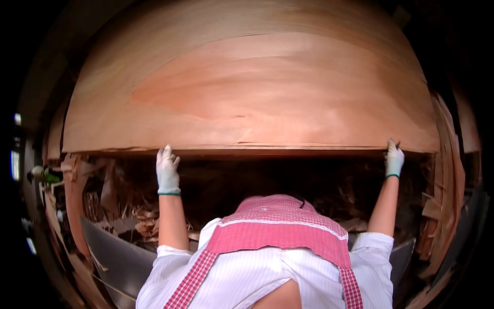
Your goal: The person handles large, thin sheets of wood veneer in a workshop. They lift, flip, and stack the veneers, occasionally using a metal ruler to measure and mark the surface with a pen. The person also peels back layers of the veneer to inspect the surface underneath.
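Reddish-brown thin wood veneer sheet (247,92) is spread at twelve o'clock, its long axis running nine to three. Its near edge is gripped by the white-gloved left hand (168,171) at ten and pinched by the white-gloved right hand (394,158) at two. Splintered veneer scraps (139,219) are heaped beneath.

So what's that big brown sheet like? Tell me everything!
The veneer sheet is wide, thin wood, reddish-brown with wavy grain and a paler band on top. It lies flat on a stack of sheets. The left hand and right hand, in white gloves, touch its near edge far apart. Wood scraps lie below.
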`<state>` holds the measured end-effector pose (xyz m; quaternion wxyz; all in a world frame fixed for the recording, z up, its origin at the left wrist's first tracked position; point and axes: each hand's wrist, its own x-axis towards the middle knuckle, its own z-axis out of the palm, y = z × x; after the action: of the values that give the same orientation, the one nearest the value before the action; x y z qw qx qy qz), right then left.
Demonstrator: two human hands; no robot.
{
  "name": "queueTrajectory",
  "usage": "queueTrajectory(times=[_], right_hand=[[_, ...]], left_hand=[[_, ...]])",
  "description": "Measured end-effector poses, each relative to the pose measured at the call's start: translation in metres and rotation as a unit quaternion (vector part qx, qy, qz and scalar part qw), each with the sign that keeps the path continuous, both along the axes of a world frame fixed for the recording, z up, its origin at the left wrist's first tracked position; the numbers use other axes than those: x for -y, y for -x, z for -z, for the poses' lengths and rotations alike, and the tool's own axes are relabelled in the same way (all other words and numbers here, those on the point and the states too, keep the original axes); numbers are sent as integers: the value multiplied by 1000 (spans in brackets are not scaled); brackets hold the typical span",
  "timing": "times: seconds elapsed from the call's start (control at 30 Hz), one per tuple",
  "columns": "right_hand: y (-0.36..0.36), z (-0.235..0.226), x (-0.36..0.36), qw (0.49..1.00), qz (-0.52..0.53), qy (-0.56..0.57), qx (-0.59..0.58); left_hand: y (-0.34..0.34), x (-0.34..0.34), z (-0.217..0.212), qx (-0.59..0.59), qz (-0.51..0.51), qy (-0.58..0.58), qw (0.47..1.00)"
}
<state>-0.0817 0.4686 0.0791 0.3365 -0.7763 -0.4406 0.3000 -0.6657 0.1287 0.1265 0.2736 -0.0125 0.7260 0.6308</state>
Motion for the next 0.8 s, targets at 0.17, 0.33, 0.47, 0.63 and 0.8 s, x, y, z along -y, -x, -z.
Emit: queueTrajectory(times=[0.17, 0.33, 0.47, 0.63, 0.8], right_hand=[[-7, -5, -18, 996, -68, -47, 25], [-40, 22, -59, 993, -98, 3, 72], [-53, 38, -62, 996, -57, -67, -13], [-21, 35, -33, 992, -28, -47, -110], [-40, 76, -19, 975, 11, -83, -208]], left_hand=[[5, 13, -7, -103, -37, -45, 993], [26, -2, 15, -79, -34, -21, 996], [29, -14, 49, -50, -72, -54, 995], [28, 5, 68, -33, -98, -128, 986], [33, -5, 80, -70, -52, -200, 976]])
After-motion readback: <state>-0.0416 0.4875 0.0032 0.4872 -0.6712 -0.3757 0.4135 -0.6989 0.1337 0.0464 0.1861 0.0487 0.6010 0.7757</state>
